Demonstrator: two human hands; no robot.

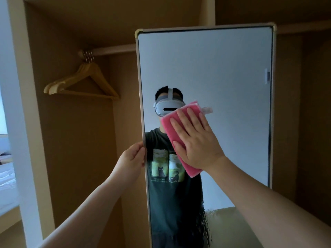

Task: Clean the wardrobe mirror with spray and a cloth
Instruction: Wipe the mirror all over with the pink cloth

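The tall wardrobe mirror (223, 68) with a pale metal frame stands upright in front of me, filling the centre and right. My right hand (195, 140) lies flat with straight fingers on a pink cloth (167, 125), pressing it against the glass at mid-height. My left hand (133, 156) grips the mirror's left edge, with the thumb on the front and the fingers curled behind the frame. Streaks of liquid show on the lower part of the glass. No spray bottle is in view.
An open wooden wardrobe (75, 140) lies behind and to the left of the mirror. Several wooden hangers (84, 81) hang from its rail (114, 50). A white wall edge and part of a bed (7, 178) show at the far left.
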